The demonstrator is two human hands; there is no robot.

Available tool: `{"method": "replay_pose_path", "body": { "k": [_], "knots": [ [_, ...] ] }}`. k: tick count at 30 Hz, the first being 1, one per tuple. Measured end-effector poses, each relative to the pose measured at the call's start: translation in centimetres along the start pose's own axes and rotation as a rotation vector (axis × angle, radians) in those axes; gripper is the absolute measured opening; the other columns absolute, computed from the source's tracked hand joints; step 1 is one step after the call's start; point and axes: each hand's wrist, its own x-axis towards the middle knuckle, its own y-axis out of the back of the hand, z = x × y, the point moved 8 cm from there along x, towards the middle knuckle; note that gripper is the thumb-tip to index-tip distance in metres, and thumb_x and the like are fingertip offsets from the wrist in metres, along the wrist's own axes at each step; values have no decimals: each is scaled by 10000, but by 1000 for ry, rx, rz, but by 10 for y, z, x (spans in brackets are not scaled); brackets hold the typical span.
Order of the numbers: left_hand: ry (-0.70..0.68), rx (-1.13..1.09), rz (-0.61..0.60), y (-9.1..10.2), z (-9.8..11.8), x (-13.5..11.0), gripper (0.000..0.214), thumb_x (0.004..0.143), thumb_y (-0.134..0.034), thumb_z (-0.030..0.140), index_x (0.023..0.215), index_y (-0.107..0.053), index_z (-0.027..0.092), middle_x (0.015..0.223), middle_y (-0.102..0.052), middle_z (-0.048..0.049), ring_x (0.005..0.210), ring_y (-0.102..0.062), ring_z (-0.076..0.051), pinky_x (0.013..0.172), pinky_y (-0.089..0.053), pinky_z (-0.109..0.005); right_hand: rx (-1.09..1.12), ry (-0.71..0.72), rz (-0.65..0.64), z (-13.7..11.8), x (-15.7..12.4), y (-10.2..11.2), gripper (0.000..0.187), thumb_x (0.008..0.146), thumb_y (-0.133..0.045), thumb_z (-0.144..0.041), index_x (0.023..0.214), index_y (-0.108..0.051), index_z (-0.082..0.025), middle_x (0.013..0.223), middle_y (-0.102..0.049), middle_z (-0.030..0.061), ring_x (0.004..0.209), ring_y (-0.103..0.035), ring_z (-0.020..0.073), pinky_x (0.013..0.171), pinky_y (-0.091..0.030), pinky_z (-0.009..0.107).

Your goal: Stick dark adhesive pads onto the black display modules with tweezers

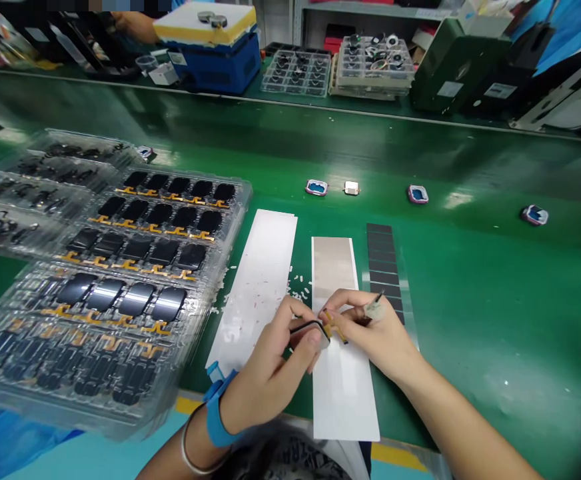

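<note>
My left hand is closed on a small display screen, a thin dark-edged panel held tilted between thumb and fingers. From its right edge comes a gold flex cable. At that cable, the fingertips of my right hand are pinched together. A thin tool with a dark tip and a pale wrapped part sticks up from the right hand; its other end is hidden. Below both hands lies a white backing strip with a beige upper part.
Left stands a clear tray with rows of display screens, beside more clear trays. A white sheet and a strip of black pieces flank the backing strip. Several watch cases sit farther back. A blue box stands on the shelf.
</note>
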Motion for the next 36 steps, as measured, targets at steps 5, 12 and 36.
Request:
{"method": "replay_pose_path", "body": {
  "k": [5,12,36],
  "knots": [
    [70,-46,54,3,-5,1,133,1019,-413,371,1009,-376,244,623,-385,82,522,-365,-70,466,-271,-190,-22,46,-16,-3,-5,0,200,805,-629,-321,674,-661,-174,664,-630,12,585,-510,101,521,-380,234],
    [52,-19,49,1,-4,3,135,1024,-399,368,995,-382,237,644,-369,76,549,-362,-76,489,-290,-199,10,17,-17,1,-6,-1,203,799,-640,-339,680,-669,-178,629,-643,7,535,-510,104,484,-392,244],
    [93,-6,23,-1,-10,3,111,1036,-346,362,1041,-349,251,676,-376,65,605,-365,-102,548,-309,-235,-187,260,98,-18,-17,4,96,811,-639,-171,750,-711,-189,591,-513,-41,490,-360,59,452,-269,217]
  ]
}}
